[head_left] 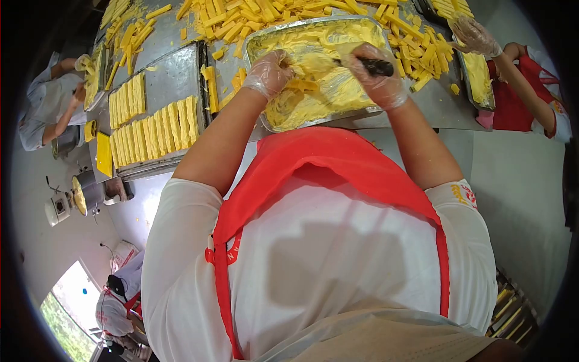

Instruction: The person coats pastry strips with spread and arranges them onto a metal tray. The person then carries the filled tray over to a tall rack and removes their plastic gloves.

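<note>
In front of me a metal tray holds smeared, pale yellow cream. Over its left side, my left hand, in a clear plastic glove, is closed on a yellow cake-like stick, whose end sticks out past the fingers. Also gloved, my right hand grips the black handle of a spreading knife over the tray's right side. The knife's blade points left toward my left hand and is partly lost in blur and cream.
Plain yellow sticks are heaped behind the tray, with more to its right. At left, a baking sheet bears rows of coated sticks. Co-workers' gloved hands work at both sides. A pot stands lower left.
</note>
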Demonstrator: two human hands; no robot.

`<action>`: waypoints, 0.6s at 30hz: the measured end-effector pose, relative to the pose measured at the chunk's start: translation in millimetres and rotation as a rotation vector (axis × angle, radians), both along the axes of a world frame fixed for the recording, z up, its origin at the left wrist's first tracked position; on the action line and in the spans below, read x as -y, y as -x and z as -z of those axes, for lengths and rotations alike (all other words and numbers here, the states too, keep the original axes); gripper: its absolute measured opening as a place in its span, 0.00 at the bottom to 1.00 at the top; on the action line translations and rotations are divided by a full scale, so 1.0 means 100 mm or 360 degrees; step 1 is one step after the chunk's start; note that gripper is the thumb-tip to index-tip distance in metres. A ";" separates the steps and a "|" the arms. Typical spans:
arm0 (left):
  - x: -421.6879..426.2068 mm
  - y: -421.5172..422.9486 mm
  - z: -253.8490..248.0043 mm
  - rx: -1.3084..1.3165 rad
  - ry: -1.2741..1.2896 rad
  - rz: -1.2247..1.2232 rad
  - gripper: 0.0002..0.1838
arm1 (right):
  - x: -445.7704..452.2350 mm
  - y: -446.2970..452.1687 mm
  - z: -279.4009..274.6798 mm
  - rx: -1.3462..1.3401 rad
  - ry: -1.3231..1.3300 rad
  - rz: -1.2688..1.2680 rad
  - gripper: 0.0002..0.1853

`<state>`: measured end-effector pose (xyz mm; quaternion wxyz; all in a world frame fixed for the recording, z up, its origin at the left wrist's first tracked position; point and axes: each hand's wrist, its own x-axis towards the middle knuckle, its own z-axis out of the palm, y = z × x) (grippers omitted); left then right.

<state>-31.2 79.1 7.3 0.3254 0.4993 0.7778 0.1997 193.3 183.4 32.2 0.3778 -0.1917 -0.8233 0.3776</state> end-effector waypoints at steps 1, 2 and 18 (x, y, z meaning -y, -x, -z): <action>0.00 -0.01 0.01 0.0000 0.0001 0.0004 0.26 | 0.01 0.07 0.06 -0.0015 0.0042 -0.0046 0.08; 0.00 -0.01 0.02 -0.0023 -0.0036 0.0017 0.25 | -0.06 0.06 0.16 -0.0016 0.0042 -0.0042 0.08; 0.37 0.42 0.15 -0.0580 -0.0987 0.0771 0.10 | -0.91 -0.45 0.93 0.0668 -0.0080 0.0462 0.05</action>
